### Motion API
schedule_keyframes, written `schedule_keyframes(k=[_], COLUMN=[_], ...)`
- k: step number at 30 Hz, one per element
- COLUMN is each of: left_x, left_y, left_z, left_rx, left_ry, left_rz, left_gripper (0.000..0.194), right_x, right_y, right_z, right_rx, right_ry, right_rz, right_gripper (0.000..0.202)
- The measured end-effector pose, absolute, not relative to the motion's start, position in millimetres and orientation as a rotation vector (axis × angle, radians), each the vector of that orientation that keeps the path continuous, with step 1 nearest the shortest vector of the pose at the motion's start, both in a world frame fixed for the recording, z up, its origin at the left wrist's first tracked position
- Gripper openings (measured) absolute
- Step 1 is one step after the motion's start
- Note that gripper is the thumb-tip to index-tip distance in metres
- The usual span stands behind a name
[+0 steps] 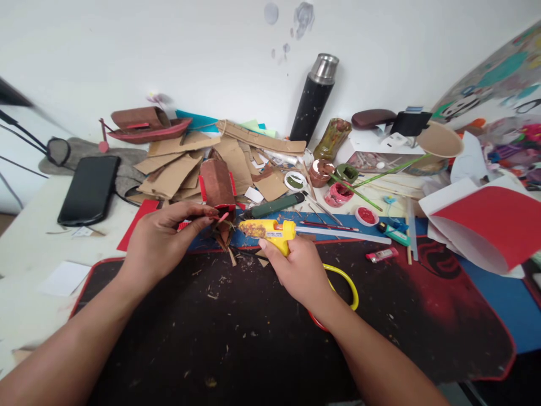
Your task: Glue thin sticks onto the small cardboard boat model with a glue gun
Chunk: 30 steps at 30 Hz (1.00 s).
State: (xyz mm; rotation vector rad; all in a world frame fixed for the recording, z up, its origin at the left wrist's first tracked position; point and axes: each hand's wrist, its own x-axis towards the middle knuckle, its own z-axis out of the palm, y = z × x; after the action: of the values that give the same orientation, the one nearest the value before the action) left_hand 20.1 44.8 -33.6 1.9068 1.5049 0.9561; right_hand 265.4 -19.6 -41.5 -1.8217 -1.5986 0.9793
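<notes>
My right hand (298, 268) is wrapped round a yellow hot glue gun (274, 232), its nozzle end crusted brown and turned left. A long clear glue stick (346, 233) juts out of the gun's back. My left hand (169, 237) pinches a small pinkish-red piece (223, 217) between thumb and fingertips, a short way left of the nozzle. Just behind the fingertips stands a brown cardboard piece with red edges (217, 183), curved like a roof. Scraps of cardboard lie beneath the left fingertips.
A dark mat (220, 338) with crumbs covers the front. Behind lie cardboard pieces (173, 172), a model boat (147, 127), a green cutter (274, 206) and paint jars (338, 193). A black flask (313, 98) stands by the wall. A phone (88, 189) is left, rolled red paper (486, 225) right.
</notes>
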Motion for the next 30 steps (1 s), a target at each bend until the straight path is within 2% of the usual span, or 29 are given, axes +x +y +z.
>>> schedule_keyframes(k=[30], left_x=[21.1], left_y=[44.2], left_z=[-30.6], left_rx=[1.881], left_ry=[1.549], left_rz=[0.954], left_gripper=[0.017], right_x=[266.9], right_y=[-20.7], right_z=[-42.8], right_rx=[-1.834], right_ry=[-1.635], right_rz=[0.939], right_gripper=[0.044])
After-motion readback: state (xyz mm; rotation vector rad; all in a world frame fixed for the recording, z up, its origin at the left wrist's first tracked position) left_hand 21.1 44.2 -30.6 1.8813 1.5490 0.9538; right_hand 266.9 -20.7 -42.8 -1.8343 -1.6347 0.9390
